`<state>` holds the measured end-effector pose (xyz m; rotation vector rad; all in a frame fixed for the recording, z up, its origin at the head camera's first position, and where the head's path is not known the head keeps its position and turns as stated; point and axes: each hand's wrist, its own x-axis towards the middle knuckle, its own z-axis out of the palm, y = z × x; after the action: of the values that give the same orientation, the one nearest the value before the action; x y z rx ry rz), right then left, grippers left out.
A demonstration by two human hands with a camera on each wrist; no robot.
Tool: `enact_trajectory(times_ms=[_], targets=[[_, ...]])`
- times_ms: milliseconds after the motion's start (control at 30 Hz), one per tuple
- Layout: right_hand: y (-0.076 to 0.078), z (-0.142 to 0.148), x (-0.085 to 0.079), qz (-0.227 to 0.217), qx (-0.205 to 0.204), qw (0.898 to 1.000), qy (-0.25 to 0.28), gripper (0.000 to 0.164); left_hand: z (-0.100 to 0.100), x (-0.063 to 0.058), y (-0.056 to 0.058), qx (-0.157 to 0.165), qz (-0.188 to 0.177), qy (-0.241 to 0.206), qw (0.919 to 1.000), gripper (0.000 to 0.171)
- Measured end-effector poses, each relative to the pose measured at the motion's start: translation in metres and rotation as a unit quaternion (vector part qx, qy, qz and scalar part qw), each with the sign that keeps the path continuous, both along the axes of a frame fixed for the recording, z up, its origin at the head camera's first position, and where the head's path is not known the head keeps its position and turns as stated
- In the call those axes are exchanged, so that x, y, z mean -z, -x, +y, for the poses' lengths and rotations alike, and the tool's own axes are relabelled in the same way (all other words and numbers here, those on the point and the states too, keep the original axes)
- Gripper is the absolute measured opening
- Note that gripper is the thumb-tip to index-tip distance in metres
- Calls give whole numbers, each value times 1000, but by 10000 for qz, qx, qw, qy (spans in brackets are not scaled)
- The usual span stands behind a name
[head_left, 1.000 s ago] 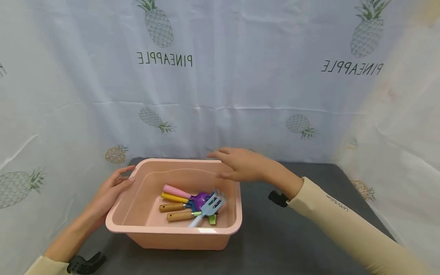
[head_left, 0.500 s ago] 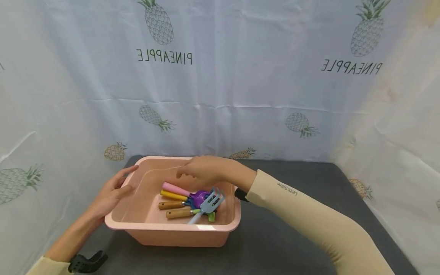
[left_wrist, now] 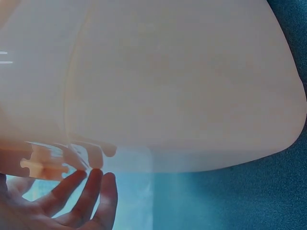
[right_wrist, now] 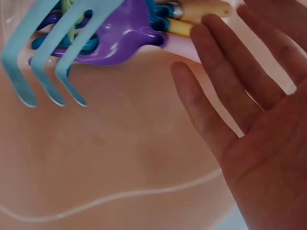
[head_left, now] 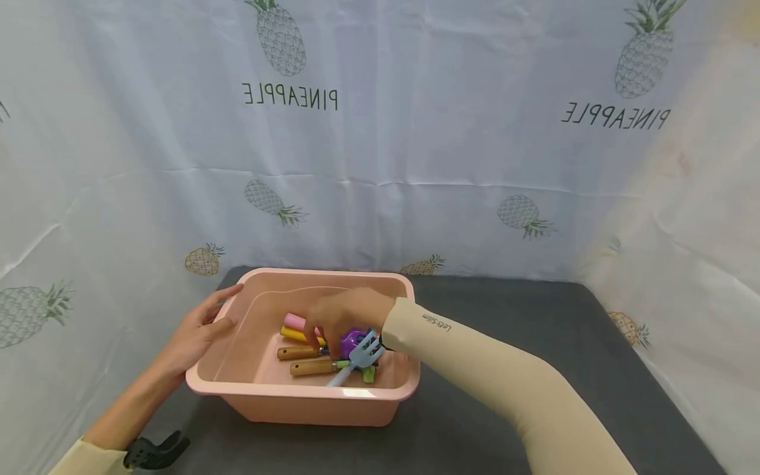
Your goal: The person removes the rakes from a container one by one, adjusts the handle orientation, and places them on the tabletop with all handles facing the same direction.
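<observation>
A pink plastic basin [head_left: 315, 390] holds several small garden tools. My left hand [head_left: 192, 336] grips its left rim; in the left wrist view the fingertips [left_wrist: 109, 179] touch the basin wall. Over the tools, my right hand [head_left: 335, 316] reaches down inside the basin with fingers spread and nothing gripped. Close to these fingers are a pink handle [head_left: 295, 321] joined to a purple scoop [right_wrist: 122, 36], a yellow handle [head_left: 293, 334] and a wooden handle [head_left: 297, 353]. Another wooden handle [head_left: 313, 367] lies nearer me. A light blue hand fork [head_left: 365, 353] lies on top.
The basin stands on a dark grey table [head_left: 493, 330], toward its left side. A pale pineapple-print curtain [head_left: 380, 132] hangs behind and at both sides. A light green tool part [head_left: 369, 374] shows beneath the fork.
My right hand has moved left and down from above the basin's right rim to the tool handles inside. The left hand stays at the left rim; the tools lie as before.
</observation>
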<state>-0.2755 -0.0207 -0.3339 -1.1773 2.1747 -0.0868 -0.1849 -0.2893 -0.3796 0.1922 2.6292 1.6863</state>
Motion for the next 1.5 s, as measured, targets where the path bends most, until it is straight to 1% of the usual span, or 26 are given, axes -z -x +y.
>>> enact_trajectory(times_ms=[67, 233, 333, 533, 633, 767, 900, 933, 967, 1033, 1133, 1233, 1367, 1467, 1500], targets=[[1, -2, 5, -131, 138, 9994, -273, 33, 0, 0, 0, -9, 41, 8, 10000, 64], [5, -6, 14, -292, 113, 9968, -736, 30, 0, -1, 1, -44, 40, 105, 9999, 64], [6, -7, 16, -163, 48, 9951, -975, 28, -1, -1, 1, -73, 2, 169, 9998, 64], [4, -5, 19, -104, 361, 9882, -1486, 27, -1, -1, 2, -129, -97, 311, 9994, 64], [2, -6, 22, -9, 166, 9873, -1580, 26, -1, -1, 2, -151, -147, 372, 9991, 64], [-2, -13, 30, 114, -33, 9871, -1599, 22, -1, 0, 1, -171, -198, 360, 9990, 64], [-8, -18, 37, 200, -92, 9864, -1630, 20, 0, 1, 1, -149, -161, 344, 9992, 64], [-9, -19, 38, 258, -174, 9859, -1646, 20, 0, 1, 1, -134, -139, 342, 9992, 64], [-11, -20, 39, 333, -201, 9848, -1696, 21, 1, 1, 1, -116, -112, 348, 9993, 64], [-12, -22, 40, 380, -126, 9832, -1778, 22, 1, 0, 1, -87, -63, 307, 9995, 64], [-11, -24, 39, 458, -268, 9816, -1833, 21, 0, 0, 1, -47, 17, 235, 9997, 64], [-8, -24, 37, 334, -460, 9828, -1760, 18, -1, 0, 1, -33, 47, 152, 9999, 64], [-2, -21, 34, -83, -185, 9882, -1518, 19, -1, 0, 1, -19, 55, 125, 9999, 64], [2, -18, 31, -171, -22, 9922, -1231, 21, -1, 0, 1, -32, 49, 146, 9999, 64], [4, -17, 29, -129, -179, 9934, -1129, 21, -1, 0, 1, -39, 39, 151, 9999, 64]])
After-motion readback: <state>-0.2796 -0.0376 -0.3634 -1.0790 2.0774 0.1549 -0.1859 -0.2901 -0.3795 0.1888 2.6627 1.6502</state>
